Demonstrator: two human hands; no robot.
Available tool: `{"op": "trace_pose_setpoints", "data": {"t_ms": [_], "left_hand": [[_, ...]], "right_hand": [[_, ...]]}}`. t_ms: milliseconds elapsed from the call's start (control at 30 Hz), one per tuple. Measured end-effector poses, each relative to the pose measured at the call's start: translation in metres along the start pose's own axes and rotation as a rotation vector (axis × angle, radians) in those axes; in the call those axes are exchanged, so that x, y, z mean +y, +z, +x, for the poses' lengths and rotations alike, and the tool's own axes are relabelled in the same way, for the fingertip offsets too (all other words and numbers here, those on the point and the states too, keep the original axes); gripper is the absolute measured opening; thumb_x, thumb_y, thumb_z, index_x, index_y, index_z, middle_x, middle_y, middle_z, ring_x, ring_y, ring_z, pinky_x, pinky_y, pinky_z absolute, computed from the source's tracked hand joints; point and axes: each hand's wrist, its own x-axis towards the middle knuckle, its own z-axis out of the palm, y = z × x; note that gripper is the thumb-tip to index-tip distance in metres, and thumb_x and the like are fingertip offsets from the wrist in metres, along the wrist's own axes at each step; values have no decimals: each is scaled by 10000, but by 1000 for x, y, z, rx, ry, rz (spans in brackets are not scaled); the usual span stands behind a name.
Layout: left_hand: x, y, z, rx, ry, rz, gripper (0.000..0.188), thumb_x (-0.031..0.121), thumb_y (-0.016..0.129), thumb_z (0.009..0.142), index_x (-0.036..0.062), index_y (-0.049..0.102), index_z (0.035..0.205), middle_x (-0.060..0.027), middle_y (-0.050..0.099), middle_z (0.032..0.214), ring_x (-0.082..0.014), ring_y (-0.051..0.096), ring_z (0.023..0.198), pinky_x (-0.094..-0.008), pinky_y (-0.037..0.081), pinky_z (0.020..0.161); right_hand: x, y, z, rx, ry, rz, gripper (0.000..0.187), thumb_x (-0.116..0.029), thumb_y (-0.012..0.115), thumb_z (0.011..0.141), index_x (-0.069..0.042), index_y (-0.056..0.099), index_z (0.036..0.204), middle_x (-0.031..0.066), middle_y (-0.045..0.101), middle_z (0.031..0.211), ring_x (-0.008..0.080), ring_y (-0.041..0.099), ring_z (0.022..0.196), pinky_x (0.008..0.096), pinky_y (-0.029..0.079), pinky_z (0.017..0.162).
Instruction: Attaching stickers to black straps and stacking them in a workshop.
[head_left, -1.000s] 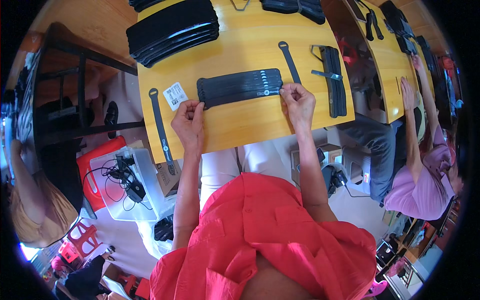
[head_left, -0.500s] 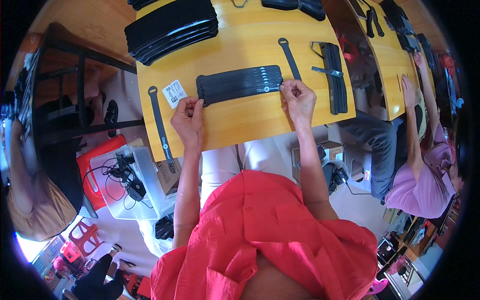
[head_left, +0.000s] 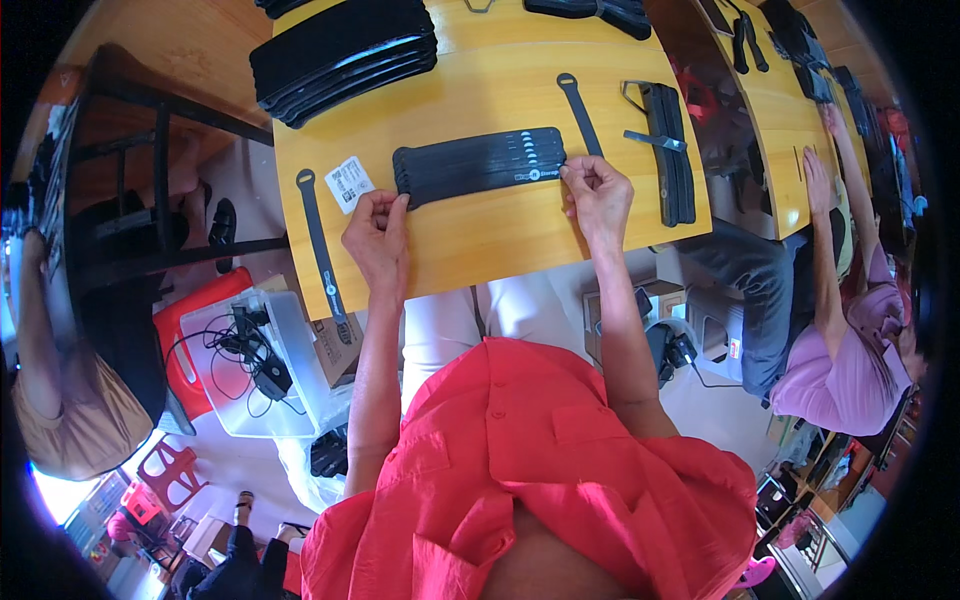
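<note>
A fanned stack of black straps [head_left: 470,168] with white print lies on the yellow table in front of me. My left hand [head_left: 378,232] pinches the stack's near left corner between thumb and fingers. At the near right corner, my right hand [head_left: 600,198] closes its thumb and fingertips on the straps. A single black strap with a looped end [head_left: 316,240] lies left of my left hand, and another loose strap [head_left: 578,112] lies just beyond my right hand. Beside the stack's left end is a white printed label [head_left: 348,183].
A tall pile of black straps [head_left: 345,55] stands at the back left of the yellow table [head_left: 470,255]. A bound strap bundle [head_left: 672,160] lies near the right edge. Below left is a clear plastic bin [head_left: 255,370] with cables. A co-worker's hand [head_left: 816,185] rests on the neighbouring table.
My hands and the strap stack stay nearly still. In the far lower left background, a person's legs have shifted.
</note>
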Motion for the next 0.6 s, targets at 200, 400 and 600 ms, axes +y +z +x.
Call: {"op": "trace_pose_setpoints", "data": {"t_ms": [200, 400, 600], "left_hand": [[1, 2, 1, 7, 24, 34, 67, 23, 647, 777, -10, 594, 801, -17, 553, 640, -55, 446, 534, -206, 386, 506], [-3, 3, 1, 30, 78, 86, 70, 22, 651, 771, -8, 591, 793, -29, 562, 639, -66, 457, 535, -216, 395, 513], [-7, 2, 4, 55, 204, 106, 65, 8, 653, 757, -3, 602, 795, -46, 574, 649, -95, 486, 536, -236, 409, 525]], "right_hand": [[5, 1, 3, -9, -53, -55, 37, -28, 640, 794, -2, 615, 799, -6, 549, 589, 39, 478, 448, 180, 381, 350], [-8, 2, -1, 18, -28, -71, 39, 0, 637, 763, 11, 614, 733, 27, 553, 549, 73, 492, 428, 239, 404, 364], [-5, 1, 2, -5, -44, -91, 56, -3, 637, 768, 1, 597, 729, 13, 537, 551, 70, 484, 423, 225, 401, 353]]}}
